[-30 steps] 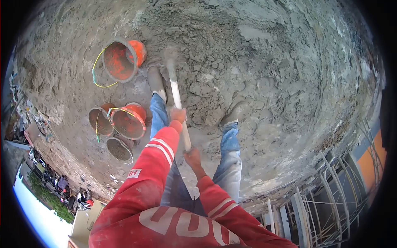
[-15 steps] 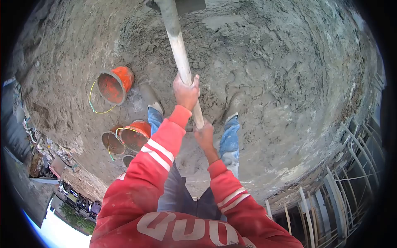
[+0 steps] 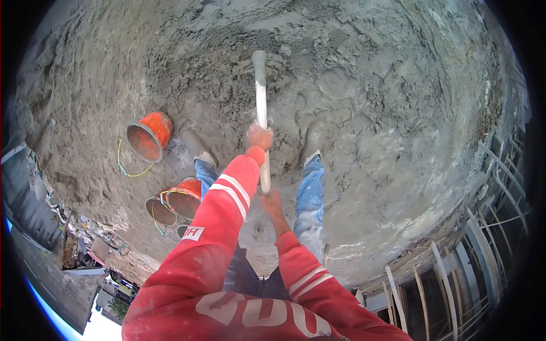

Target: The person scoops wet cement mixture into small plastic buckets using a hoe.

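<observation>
A long-handled tool [image 3: 261,94] with a pale wooden handle and a mud-grey upper part stands in front of me; its blade is not visible. My left hand [image 3: 260,137] is wrapped round the middle of the handle. At the handle's near end, my right hand [image 3: 271,201] is closed on it, beside my jeans. Rough wet grey mortar or mud [image 3: 227,74] lies around the tool's far end, between and beyond my boots.
An orange bucket [image 3: 163,126] lies tilted at the left, with its wire handle out. Two more buckets [image 3: 185,200] are by my left leg. My boots [image 3: 196,146] are in the mud. Wooden poles [image 3: 422,295] line the lower right; debris lies at the lower left.
The tool has come nearer to me and more upright, and its dark blade has gone from sight. Both hands have moved down in the view with the handle.
</observation>
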`<state>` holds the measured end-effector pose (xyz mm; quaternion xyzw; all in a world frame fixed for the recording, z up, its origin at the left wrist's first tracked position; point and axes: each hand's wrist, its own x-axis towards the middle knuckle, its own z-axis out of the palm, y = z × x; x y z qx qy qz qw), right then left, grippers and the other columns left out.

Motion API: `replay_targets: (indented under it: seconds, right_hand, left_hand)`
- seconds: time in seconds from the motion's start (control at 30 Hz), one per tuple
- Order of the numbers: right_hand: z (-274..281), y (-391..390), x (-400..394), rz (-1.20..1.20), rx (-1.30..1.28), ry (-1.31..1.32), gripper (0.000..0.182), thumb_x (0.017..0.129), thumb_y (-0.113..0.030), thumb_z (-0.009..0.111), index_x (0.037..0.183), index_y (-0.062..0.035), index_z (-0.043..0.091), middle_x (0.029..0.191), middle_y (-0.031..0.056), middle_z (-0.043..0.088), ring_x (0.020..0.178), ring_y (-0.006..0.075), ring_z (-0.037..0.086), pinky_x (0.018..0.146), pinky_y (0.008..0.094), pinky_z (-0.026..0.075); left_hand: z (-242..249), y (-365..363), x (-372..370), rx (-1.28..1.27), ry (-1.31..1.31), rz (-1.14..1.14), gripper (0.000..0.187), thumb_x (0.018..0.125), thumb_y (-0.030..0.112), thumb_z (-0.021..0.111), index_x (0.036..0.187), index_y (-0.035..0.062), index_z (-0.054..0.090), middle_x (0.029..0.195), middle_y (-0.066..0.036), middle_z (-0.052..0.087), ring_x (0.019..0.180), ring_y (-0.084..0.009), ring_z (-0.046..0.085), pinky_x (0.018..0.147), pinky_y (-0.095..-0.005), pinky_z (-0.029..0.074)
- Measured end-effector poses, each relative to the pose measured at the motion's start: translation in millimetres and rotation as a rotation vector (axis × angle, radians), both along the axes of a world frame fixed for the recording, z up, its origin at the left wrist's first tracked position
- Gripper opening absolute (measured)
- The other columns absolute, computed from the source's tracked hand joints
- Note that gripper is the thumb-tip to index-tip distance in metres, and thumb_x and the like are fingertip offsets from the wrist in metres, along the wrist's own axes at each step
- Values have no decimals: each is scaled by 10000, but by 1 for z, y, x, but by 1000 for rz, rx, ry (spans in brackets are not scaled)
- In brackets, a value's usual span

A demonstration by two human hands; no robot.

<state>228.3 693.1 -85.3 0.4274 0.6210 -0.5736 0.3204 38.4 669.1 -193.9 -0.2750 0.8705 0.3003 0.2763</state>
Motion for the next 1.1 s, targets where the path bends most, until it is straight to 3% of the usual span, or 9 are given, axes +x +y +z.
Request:
replay_targets:
  seconds: [0.07, 0.1, 0.27, 0.4, 0.5, 0.67, 0.77, 0.87, 1.1]
  right_hand:
    - [62, -8, 28, 62, -24, -183, 302, 757, -206, 687, 877, 68, 639, 739, 254, 647, 738, 368, 671, 647, 424, 489]
    - [78, -21, 58, 81, 26, -290, 314, 757, -197, 677, 934, 59, 634, 784, 275, 647, 811, 406, 661, 694, 441, 506]
    - [131, -38, 131, 54, 113, -294, 289, 763, -123, 652, 1007, 27, 624, 866, 262, 657, 884, 425, 641, 751, 452, 514]
    - [85, -14, 39, -33, 172, 61, 256, 765, -92, 645, 996, 16, 621, 869, 245, 652, 845, 394, 656, 709, 434, 510]
    - [48, 43, -100, -109, 160, 365, 232, 765, -103, 650, 961, 7, 594, 739, 218, 635, 746, 368, 662, 653, 413, 501]
    - [-27, 83, -196, -32, 285, 544, 191, 756, -101, 646, 869, 45, 594, 688, 236, 604, 702, 415, 624, 631, 437, 476]
    - [-38, 45, -145, -261, -45, 52, 196, 782, -146, 668, 805, 36, 598, 595, 147, 591, 535, 264, 607, 501, 399, 440]
    - [0, 42, -68, -284, -129, -137, 239, 795, -205, 689, 720, 9, 612, 546, 53, 548, 462, 126, 539, 414, 333, 377]
    - [90, -45, 116, -35, 161, -242, 237, 755, -186, 653, 811, 44, 641, 709, 236, 647, 729, 374, 672, 649, 428, 506]
  left_hand:
    - [25, -21, 68, 14, -58, -32, 346, 751, 163, 663, 1017, -45, 586, 783, -209, 643, 633, -319, 666, 563, -418, 544]
    - [73, -21, 86, -4, -166, -63, 406, 733, 196, 677, 1064, -12, 569, 1014, -262, 624, 968, -427, 606, 843, -463, 492]
    - [152, -28, 176, 124, -108, 81, 286, 702, 127, 705, 927, -9, 594, 836, -224, 641, 824, -397, 639, 744, -428, 493]
    - [183, 4, 49, 259, 77, 55, 273, 757, 168, 701, 907, -22, 574, 744, -206, 600, 715, -382, 600, 684, -438, 468]
    - [167, 50, -83, 245, 283, -22, 417, 786, 240, 698, 1065, -32, 547, 983, -239, 591, 968, -398, 542, 874, -460, 416]
    - [74, 106, -215, 326, 399, -91, 377, 747, 192, 685, 1007, -58, 578, 1006, -273, 624, 945, -411, 619, 844, -446, 491]
    - [2, 90, -147, 93, 119, -240, 390, 720, 164, 654, 1035, -53, 578, 1028, -278, 626, 1008, -416, 605, 892, -438, 488]
    - [7, 76, -54, 61, -29, -166, 407, 716, 156, 640, 1048, -66, 560, 1027, -292, 620, 1000, -423, 605, 886, -441, 493]
    - [71, -18, 151, 147, -305, -86, 422, 727, 225, 694, 1066, 0, 580, 993, -256, 621, 955, -423, 593, 831, -466, 482]
